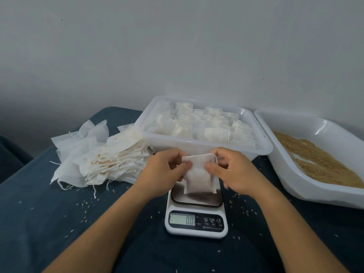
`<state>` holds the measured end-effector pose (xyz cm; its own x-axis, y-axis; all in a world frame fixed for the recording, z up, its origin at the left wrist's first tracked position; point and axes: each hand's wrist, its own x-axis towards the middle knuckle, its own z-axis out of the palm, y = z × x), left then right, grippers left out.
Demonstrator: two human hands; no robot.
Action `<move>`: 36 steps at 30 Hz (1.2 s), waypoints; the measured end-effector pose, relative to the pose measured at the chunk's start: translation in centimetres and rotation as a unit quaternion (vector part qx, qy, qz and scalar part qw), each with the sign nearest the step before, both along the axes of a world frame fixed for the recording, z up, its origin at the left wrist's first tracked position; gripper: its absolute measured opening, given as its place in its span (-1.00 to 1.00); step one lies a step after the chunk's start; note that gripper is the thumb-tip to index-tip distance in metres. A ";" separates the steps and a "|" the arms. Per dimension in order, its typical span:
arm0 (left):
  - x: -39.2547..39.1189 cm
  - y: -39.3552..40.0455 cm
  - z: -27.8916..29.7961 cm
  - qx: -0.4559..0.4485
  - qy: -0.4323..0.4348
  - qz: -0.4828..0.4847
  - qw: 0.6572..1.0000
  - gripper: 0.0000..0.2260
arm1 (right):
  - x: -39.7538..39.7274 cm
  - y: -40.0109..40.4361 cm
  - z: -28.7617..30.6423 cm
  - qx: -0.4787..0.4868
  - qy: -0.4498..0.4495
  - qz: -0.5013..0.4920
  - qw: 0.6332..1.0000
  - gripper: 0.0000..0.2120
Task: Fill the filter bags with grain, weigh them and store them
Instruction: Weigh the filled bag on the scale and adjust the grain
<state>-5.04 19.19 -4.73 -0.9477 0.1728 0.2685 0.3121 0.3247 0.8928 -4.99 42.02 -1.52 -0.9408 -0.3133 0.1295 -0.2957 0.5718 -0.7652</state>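
hands: left (167,170) and right (234,170) pinch bag (199,176) above scale (197,217) | left: empty bags (102,160) | behind: box (202,127) | right: grain tray (325,154) | dark bench (49,213)

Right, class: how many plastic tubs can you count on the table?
2: the clear tub of filled bags behind the scale, and the white tub of grain at the right.

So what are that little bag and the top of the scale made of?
The bag looks like thin white non-woven filter paper or fabric: matte, slightly see-through, with a drawstring. The scale platform seems brushed stainless steel, grey and dully reflective, on a glossy white plastic body.
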 end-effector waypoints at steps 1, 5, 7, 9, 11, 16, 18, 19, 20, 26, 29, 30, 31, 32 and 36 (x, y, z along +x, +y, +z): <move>0.1 0.0 0.0 -0.023 0.003 -0.002 1.000 -0.91 | -0.1 0.1 -0.1 0.023 -0.009 0.000 1.000 -0.94; 0.2 0.1 -0.2 -0.112 0.030 0.012 0.993 -0.87 | -0.6 0.3 -0.7 0.087 -0.033 -0.012 0.996 -0.94; 0.1 0.1 -0.3 -0.143 0.040 0.022 0.989 -0.87 | -0.7 0.6 -0.9 0.121 -0.023 -0.019 0.992 -0.88; -0.2 -0.1 -0.5 -0.142 0.031 0.035 0.989 -0.91 | -0.8 1.0 -0.9 0.137 -0.023 -0.016 0.990 -0.79; -0.6 -0.4 -0.8 -0.125 0.017 0.053 0.991 -0.85 | -1.2 1.7 -0.9 0.114 -0.045 -0.020 0.992 -0.71; -1.9 -1.4 -1.7 -0.082 -0.027 0.119 0.989 -0.84 | -2.5 3.1 -2.5 0.070 -0.035 -0.136 0.988 -0.77; -2.4 -2.1 -2.3 -0.115 -0.033 0.134 0.984 -0.86 | -2.9 3.4 -3.6 0.089 -0.027 -0.156 0.983 -0.79; -2.6 -2.3 -2.7 -0.137 -0.038 0.136 0.980 -0.86 | -3.0 3.4 -4.2 0.101 -0.024 -0.158 0.982 -0.80; -2.8 -2.6 -3.0 -0.162 -0.043 0.136 0.977 -0.85 | -3.1 3.4 -4.8 0.116 -0.017 -0.159 0.980 -0.79; -3.5 -2.5 -4.1 -0.221 -0.039 0.148 0.963 -0.83 | -3.3 2.8 -6.0 0.108 0.023 -0.174 0.979 -0.74; -3.5 -2.2 -4.2 -0.232 -0.039 0.133 0.963 -0.84 | -3.3 2.9 -6.1 0.102 0.023 -0.176 0.979 -0.74; -3.5 -2.2 -4.2 -0.234 -0.039 0.128 0.963 -0.84 | -3.4 2.9 -6.1 0.100 0.023 -0.177 0.979 -0.74; -3.5 -2.2 -4.1 -0.233 -0.039 0.124 0.964 -0.84 | -3.4 2.9 -6.2 0.098 0.022 -0.178 0.979 -0.74; -3.5 -2.3 -4.1 -0.232 -0.038 0.121 0.964 -0.85 | -3.5 2.9 -6.2 0.097 0.021 -0.177 0.979 -0.76; -3.4 -2.3 -4.0 -0.235 -0.038 0.118 0.964 -0.85 | -3.6 3.0 -6.2 0.096 0.024 -0.177 0.979 -0.78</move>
<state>-8.42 16.93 -8.69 -0.9892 0.0350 0.1424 0.1199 0.7525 0.6476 -8.54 44.98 -7.76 -0.9891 0.0077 0.1467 -0.0864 0.7775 -0.6230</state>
